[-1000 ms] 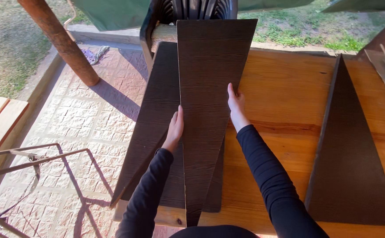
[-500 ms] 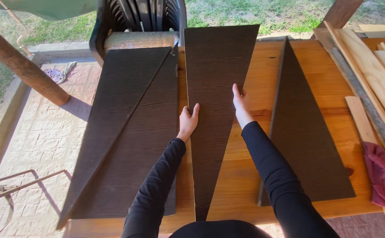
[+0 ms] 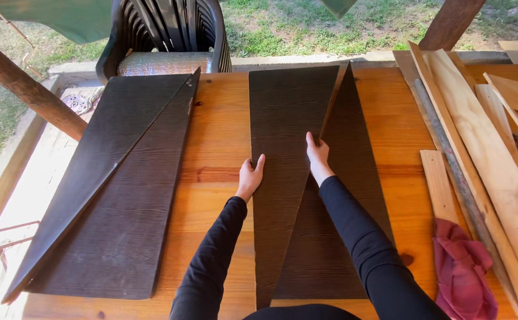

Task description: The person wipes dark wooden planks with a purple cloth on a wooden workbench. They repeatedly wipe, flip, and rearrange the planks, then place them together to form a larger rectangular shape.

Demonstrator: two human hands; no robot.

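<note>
- Two hands, left hand (image 3: pixel 250 176) and right hand (image 3: pixel 317 155), fingers flat, pinching the tapered dark panel's (image 3: pixel 282 148) edges.
- Could slip over the triangular panel (image 3: pixel 353 195) beneath, scuffing it.

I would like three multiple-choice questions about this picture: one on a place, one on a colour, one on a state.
1. Where does the red cloth lie?
A. on the chair
B. at the table's right edge
C. under the left panels

2. What colour is the triangular panel between the hands?
A. dark brown
B. white
C. green

3. How do the left hand and right hand meet that panel?
A. both lifted away
B. one on each long edge
C. both on one edge

Answers: 1 B, it lies beside the pale planks; 2 A, dark woodgrain; 3 B, the hands flank it.
</note>
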